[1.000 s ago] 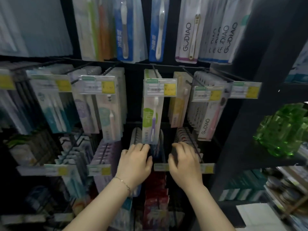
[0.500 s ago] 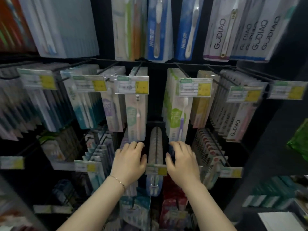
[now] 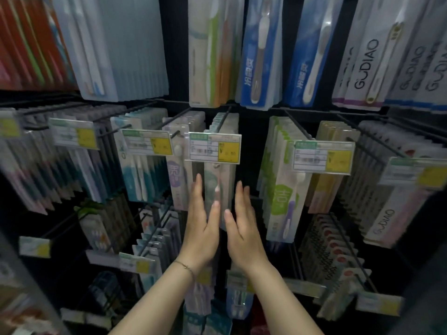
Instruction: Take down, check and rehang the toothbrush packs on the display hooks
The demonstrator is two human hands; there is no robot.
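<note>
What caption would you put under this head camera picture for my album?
Left hand and right hand, fingers straight, flank pale hanging toothbrush packs below a white-and-yellow price tag.

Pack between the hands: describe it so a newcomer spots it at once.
On the middle row, find the centre price tag with the yellow patch. The front pack below it is pale with a faint mint circle, flanked by the left hand and right hand. Neighbours: lilac pack left, lime-green pack right.

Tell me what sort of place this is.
Most likely a shop's dental-care aisle: packaged toothbrushes hang in rows on black wire hooks, fronted by price labels with yellow patches.
</note>
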